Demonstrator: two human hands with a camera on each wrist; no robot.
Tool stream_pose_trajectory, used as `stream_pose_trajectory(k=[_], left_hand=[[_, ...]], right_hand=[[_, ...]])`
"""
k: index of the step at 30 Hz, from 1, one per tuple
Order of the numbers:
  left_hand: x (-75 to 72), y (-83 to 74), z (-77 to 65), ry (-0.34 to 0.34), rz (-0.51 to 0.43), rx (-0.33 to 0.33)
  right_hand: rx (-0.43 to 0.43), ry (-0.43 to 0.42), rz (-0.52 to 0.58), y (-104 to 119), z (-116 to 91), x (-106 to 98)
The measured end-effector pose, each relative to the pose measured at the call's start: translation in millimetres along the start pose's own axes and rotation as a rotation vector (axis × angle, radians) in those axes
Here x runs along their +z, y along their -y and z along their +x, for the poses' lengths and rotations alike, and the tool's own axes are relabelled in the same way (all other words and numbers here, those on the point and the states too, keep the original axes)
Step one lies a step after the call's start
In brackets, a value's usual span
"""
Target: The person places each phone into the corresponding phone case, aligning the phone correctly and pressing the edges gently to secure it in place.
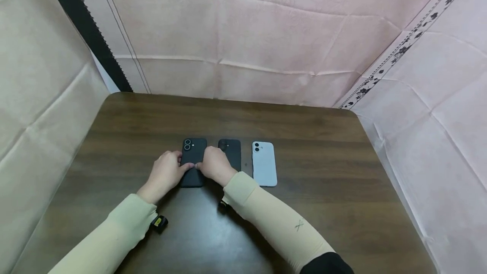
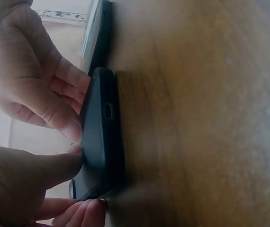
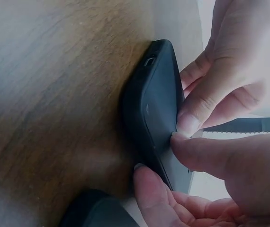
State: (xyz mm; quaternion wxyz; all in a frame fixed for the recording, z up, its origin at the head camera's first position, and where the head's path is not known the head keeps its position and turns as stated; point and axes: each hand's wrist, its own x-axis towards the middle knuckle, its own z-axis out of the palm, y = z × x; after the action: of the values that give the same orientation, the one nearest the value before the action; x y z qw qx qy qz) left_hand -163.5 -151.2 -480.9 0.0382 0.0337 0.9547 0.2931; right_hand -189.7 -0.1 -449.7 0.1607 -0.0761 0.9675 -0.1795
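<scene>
A black smartphone (image 1: 195, 149) lies back-up on the table, its paired camera lenses at the upper left. My left hand (image 1: 166, 171) grips its left edge, thumb on the back. From the other side my right hand (image 1: 218, 165) holds the right edge, and the two thumbs nearly meet mid-back. Both wrist views show the charging-port end of the phone (image 2: 95, 137), with fingers curled at its sides. A second dark phone (image 1: 233, 150) lies just right of my right hand, which partly covers it. Farther right is a light-blue phone (image 1: 264, 163), also back-up.
The three phones stand in a row on a brown wooden table (image 1: 312, 206) with rounded far corners. Pale cloth (image 1: 266, 41) hangs behind and along both sides. A small dark wrist device (image 1: 160, 223) sits at the left cuff.
</scene>
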Motion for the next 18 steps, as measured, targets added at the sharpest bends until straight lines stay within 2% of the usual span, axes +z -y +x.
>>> stream_pose_trajectory(k=[6, 12, 18], left_hand=[[-0.2, -4.6, -0.4, 0.009, 0.023, 0.016], [-1.0, -8.8, -0.6, 0.028, 0.054, 0.004], [-0.8, -14.8, -2.9, 0.036, 0.111, 0.048]], right_hand=[[0.003, -0.016, -0.043, -1, 0, 0], [-0.002, -0.024, -0.03, -2, 0, 1], [0.002, 0.001, -0.014, -1, -2, 3]])
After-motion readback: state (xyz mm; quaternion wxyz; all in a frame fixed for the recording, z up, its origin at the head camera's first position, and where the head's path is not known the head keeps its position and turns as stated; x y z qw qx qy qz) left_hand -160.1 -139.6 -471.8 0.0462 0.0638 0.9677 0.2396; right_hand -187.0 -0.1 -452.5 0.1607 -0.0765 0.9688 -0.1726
